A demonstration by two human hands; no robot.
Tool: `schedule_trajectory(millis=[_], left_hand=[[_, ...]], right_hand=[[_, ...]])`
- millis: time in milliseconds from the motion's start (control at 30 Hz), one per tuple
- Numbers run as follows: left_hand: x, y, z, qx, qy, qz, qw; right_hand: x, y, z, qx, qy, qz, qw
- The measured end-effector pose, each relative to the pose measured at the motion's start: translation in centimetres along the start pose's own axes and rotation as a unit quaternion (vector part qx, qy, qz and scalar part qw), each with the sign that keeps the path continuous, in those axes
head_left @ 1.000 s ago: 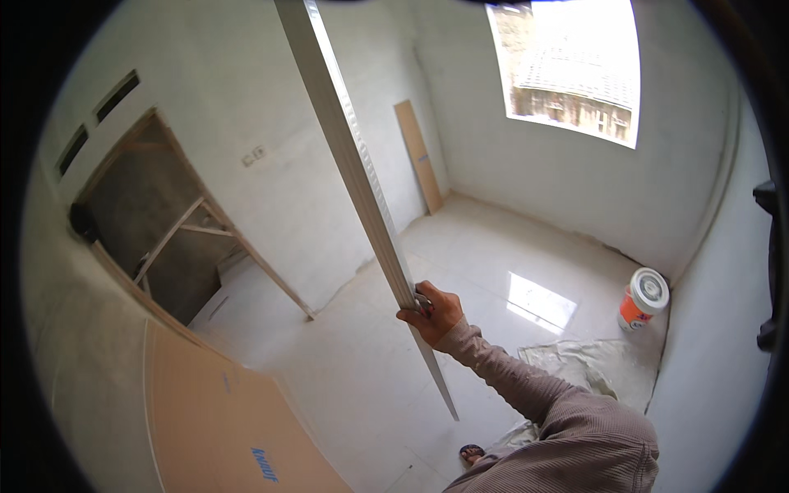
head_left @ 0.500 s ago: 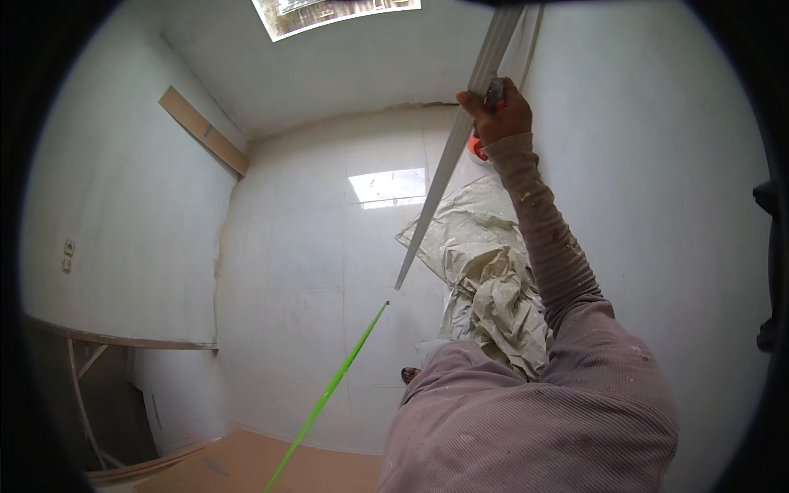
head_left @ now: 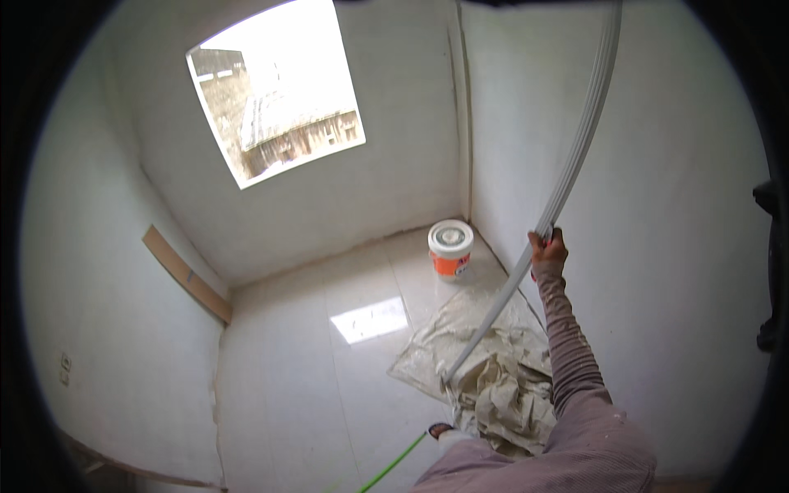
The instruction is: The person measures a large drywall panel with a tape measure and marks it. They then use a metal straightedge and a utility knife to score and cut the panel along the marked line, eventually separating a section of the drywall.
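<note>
My right hand is closed around a long, ribbed, pale grey profile strip. The strip slants from the top edge of the view down to the left, and its lower end is over the crumpled cream dust sheet; whether it touches the sheet I cannot tell. Something small and partly red also shows at that hand, mostly hidden by the fingers. A thin bright green strip runs in from the lower edge and reaches toward my foot. My left hand is out of view.
A lidded white bucket with an orange label stands on the tiled floor near the far right corner. A brown board leans along the left wall. The right wall rises close beside my arm. A bright window opens in the far wall.
The view has tipped up, bringing the bucket and more window into sight. My right hand and the profile sit lower and farther right in the picture. Less of the green strip shows.
</note>
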State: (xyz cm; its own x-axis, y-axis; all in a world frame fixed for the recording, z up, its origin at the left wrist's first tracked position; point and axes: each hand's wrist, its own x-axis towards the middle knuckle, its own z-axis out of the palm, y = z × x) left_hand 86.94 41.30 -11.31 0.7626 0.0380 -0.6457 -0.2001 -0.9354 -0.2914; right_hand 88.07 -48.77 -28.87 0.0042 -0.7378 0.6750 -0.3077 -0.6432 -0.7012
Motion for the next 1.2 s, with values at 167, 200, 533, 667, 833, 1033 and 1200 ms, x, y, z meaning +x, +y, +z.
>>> schedule_trajectory(millis=[167,200,533,667,833,1033,1200], left_hand=[[6.4,4.6,-8.4,0.034,0.054,0.017,0.998],[7.5,5.5,-9.5,0.039,0.062,0.023,0.997],[12.7,7.6,-13.1,0.055,0.08,0.03,0.995],[12.6,6.8,-11.8,0.046,0.079,0.01,0.996],[9.8,7.6,-10.4,0.001,0.055,-0.051,0.997],[2.9,9.4,-8.7,-0.115,-0.061,-0.156,0.979],[-5.9,12.3,-4.4,-0.168,-0.281,-0.265,0.907]], right_hand=[[0.6,6.2,2.5,-0.014,0.054,0.061,0.997],[0.6,7.4,2.5,-0.036,0.046,0.095,0.994],[2.0,11.8,4.2,-0.026,0.034,0.109,0.993],[0.8,9.8,4.4,-0.033,0.072,0.114,0.99],[-7.0,1.9,5.7,0.008,0.034,0.032,0.999],[-24.7,-8.6,15.4,0.23,-0.418,-0.072,0.876],[-38.3,-10.8,16.7,0.266,-0.718,-0.223,0.603]])
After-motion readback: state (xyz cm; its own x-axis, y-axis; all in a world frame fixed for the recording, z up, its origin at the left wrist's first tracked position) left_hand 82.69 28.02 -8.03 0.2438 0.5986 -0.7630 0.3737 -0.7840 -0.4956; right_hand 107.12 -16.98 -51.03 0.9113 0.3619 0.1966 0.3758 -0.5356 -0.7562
